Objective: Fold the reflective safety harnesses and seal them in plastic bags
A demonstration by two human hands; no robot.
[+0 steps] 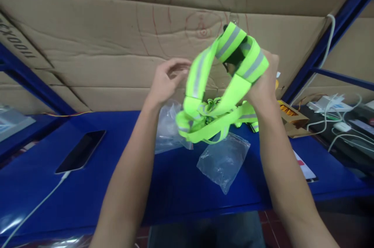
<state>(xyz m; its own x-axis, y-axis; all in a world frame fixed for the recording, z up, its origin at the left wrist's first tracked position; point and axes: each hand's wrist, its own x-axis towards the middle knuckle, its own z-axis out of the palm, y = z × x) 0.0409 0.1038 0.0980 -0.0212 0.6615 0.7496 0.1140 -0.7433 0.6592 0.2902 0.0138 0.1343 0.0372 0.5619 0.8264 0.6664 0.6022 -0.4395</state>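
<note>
A neon-yellow reflective strap harness [199,71] with grey stripes hangs in loops above the blue table. My right hand [267,74] is closed around its upper right part, and the straps hide most of those fingers. To the left of the loops is my left hand [168,80], its fingers curved with a gap between them and the thumb. Its fingertips come close to the strap's edge; whether they touch it I cannot tell. More neon strapping [248,111] lies behind the harness. Below it on the table is a clear zip bag [223,158], with further clear plastic [168,133] on its left.
A dark phone [82,152] with a white cable lies on the blue table [122,123] at left. Cardboard [102,41] lines the back between blue metal posts [327,34]. At right are an open cardboard box [293,113] and tangled white cables [324,119].
</note>
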